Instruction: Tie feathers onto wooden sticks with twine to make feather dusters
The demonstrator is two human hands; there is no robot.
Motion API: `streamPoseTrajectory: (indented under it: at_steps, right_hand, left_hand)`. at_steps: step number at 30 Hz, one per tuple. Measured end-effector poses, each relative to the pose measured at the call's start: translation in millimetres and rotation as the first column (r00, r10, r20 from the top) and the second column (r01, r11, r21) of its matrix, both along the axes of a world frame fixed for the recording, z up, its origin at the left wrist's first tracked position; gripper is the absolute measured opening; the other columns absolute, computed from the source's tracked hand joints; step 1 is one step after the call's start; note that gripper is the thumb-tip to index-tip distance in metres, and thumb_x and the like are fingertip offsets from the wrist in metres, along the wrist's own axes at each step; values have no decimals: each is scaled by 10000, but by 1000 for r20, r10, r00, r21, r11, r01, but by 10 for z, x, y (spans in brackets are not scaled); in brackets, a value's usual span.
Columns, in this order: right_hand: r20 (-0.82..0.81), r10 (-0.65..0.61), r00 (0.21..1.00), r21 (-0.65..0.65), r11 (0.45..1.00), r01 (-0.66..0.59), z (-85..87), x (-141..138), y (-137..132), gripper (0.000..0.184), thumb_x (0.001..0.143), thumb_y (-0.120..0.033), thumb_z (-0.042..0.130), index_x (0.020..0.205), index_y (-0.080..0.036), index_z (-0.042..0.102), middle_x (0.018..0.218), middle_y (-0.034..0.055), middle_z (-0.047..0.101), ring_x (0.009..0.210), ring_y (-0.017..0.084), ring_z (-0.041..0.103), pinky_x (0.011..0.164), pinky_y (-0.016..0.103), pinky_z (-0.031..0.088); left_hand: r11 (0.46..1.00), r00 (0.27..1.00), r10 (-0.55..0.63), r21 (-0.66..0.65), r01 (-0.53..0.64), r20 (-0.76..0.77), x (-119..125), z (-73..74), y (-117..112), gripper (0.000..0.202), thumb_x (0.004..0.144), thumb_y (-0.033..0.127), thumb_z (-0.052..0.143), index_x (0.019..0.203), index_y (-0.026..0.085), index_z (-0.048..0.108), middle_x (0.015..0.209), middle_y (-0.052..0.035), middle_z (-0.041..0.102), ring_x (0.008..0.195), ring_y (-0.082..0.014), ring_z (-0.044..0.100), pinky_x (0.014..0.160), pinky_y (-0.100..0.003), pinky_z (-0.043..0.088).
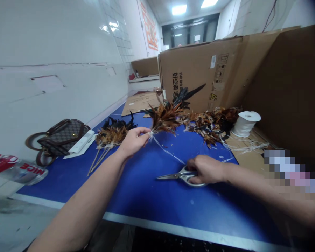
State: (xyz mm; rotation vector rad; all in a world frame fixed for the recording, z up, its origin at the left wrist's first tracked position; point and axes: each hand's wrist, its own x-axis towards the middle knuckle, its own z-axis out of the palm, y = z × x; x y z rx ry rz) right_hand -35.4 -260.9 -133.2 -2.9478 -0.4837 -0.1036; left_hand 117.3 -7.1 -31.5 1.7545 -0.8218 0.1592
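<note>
My left hand (133, 140) pinches the tied base of a brown and black feather bundle (166, 118), held just above the blue table (136, 196). A thin white string (170, 153) trails from the bundle toward my right hand. My right hand (206, 169) rests on the table, its fingers closed around the handles of silver scissors (173, 175), whose blades point left and lie flat on the table.
Finished feather bundles on sticks (109, 137) lie at the left. A loose feather pile (212, 123) and a white string spool (245, 123) sit at the right. A patterned handbag (60, 137), a plastic bottle (18, 169), and cardboard boxes (199, 73) ring the table.
</note>
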Motion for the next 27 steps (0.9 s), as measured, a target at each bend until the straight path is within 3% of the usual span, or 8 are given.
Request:
streamPoseTrajectory:
  at_steps: [4,9,13,16,21,27]
  right_hand:
    - [230,-153,961,-49,985,168,173,-207,-167,300,884,-492,684,971,-210,738,820,53,733,672,177,622,602,275,315]
    - [381,-182,907,-202,940,274,526,-353,-298,631,917,-775,550,992,-172,718,757,109,702,663,237,653,604,309,324]
    - [403,-197,894,-292,898,329,772,-316,-270,546,931,-668,589,1047,-157,743,792,132,722,705,263,682,637,312,364]
    - [414,-169,894,-320,893,317,877,-209,-162,579,919,-675,601,1019,-129,765,809,164,734,727,289,699,653,328,394]
    - [447,-119,887,-357,885,298,930,13,28,610,902,-685,617,897,-95,771,823,202,736,790,320,724,700,345,458]
    - [428,-98,899,-364,891,270,899,141,91,625,950,-688,588,885,-103,797,840,203,747,787,314,734,699,347,480]
  left_hand:
    - [999,998,-27,37,25,53,-30,25,-68,496,702,453,831,1019,82,738,618,-12,588,497,-104,484,480,-225,379]
    - [996,995,-55,73,49,83,-56,62,-149,382,712,383,834,960,96,784,623,-31,623,482,-101,457,464,-226,331]
    - [991,982,-78,118,58,174,-107,87,-190,262,724,303,814,907,115,821,684,-62,688,515,-113,476,481,-232,331]
    - [986,958,-100,159,59,269,-156,87,-216,180,746,272,780,849,133,829,788,-86,730,593,-136,540,530,-237,382]
    - [977,942,-119,206,55,314,-200,59,-233,174,800,258,727,880,143,830,778,-68,717,586,-132,524,546,-244,387]
    - [981,948,-117,181,65,295,-186,58,-215,159,797,237,737,878,133,825,803,-71,724,597,-126,528,560,-243,399]
